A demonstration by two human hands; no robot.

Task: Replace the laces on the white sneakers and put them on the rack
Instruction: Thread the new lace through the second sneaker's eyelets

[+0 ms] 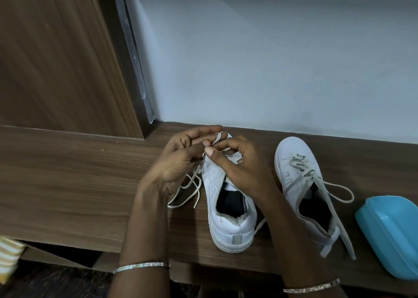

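I have one white sneaker (228, 227) standing on the desk (67, 184) with its heel toward me, so the eyelets face away and both hands can work over the tongue. My left hand (178, 162) is curled, holding a loop of the lace (218, 137) taut, while my right hand (239, 164) pinches the same lace between thumb and forefinger near the front eyelets. Its loose ends trail on the desk to the left. The second sneaker (291, 162) waits just beside, loosely laced and untied, near a blue box (389, 234).
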